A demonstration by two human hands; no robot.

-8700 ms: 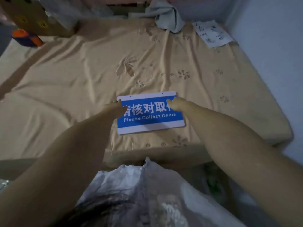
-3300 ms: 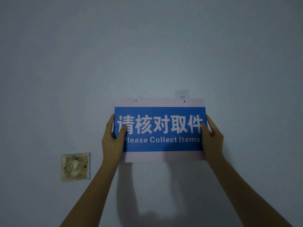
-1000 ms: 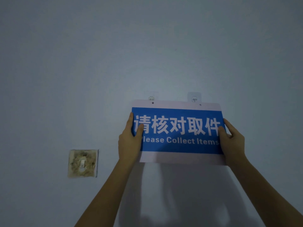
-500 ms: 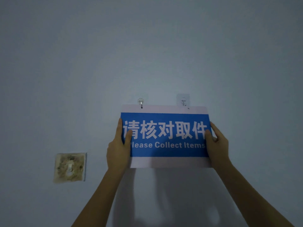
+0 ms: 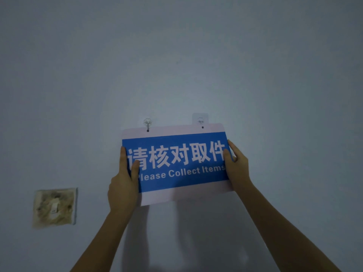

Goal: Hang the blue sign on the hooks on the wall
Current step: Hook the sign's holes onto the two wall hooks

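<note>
Sign (image 5: 182, 163) sits mid-frame, held flat to the wall (image 5: 196, 55) and tilted a bit, left end lower; the left hand (image 5: 122, 185) grips its left edge with the thumb over the blue face, and the right hand (image 5: 236, 165) pinches the right edge the same way. Right above its top border are the two hooks, left hook (image 5: 147, 122) lined up with the left hole and right hook (image 5: 200, 120) just over the right hole, though I can't tell if either is actually through. Lower left there's a grimy switch (image 5: 55, 207) on the wall.
</note>
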